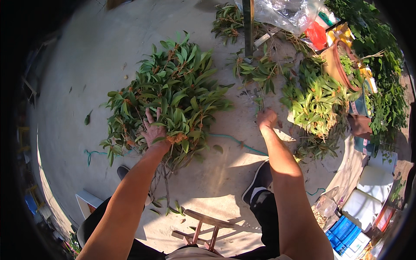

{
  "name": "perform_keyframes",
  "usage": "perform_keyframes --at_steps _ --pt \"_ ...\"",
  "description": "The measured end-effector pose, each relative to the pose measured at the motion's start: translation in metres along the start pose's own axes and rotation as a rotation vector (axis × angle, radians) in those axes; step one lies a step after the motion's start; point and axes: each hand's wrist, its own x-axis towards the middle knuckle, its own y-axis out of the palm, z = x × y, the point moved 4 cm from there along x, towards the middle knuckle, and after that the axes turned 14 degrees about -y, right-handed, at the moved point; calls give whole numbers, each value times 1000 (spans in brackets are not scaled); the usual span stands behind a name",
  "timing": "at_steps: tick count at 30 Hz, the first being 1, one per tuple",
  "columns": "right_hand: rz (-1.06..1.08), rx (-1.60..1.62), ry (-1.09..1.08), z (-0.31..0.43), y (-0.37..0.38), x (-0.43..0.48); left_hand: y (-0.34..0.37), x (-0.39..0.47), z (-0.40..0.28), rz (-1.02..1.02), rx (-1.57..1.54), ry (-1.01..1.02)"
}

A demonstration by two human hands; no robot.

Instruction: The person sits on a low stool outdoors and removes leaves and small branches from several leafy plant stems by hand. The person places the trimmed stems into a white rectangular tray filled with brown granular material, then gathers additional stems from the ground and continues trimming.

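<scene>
A large heap of leafy branches with orange flower clusters (182, 87) lies on the concrete floor before me. My left hand (154, 131) presses into its near left side, fingers spread among the leaves. To the right of the heap, my right hand (267, 117) is closed around the stem end of a leafy sprig (260, 71) that points away from me. Green twine (235, 140) runs along the floor under the heap and towards my right foot.
A wooden stool (208, 219) stands between my legs. More cut branches (318, 104) lie at the right, beside a clay pot (338, 65) and white containers (362, 208). A dark upright post (248, 29) and clear plastic sheeting (282, 14) are at the top.
</scene>
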Motion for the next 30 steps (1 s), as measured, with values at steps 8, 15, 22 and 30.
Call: perform_keyframes --at_steps 8,15,22,30 --pt "-69 1320 274 82 -33 -157 -33 -19 -3 73 -108 -51" --pt "-57 1349 -221 248 -89 -281 -22 -21 0 -33 -212 -19" --pt "178 701 -307 284 -24 -303 -29 -32 24 -12 -303 117" --pt "145 714 -302 261 0 -303 -69 -53 68 -66 -593 330"
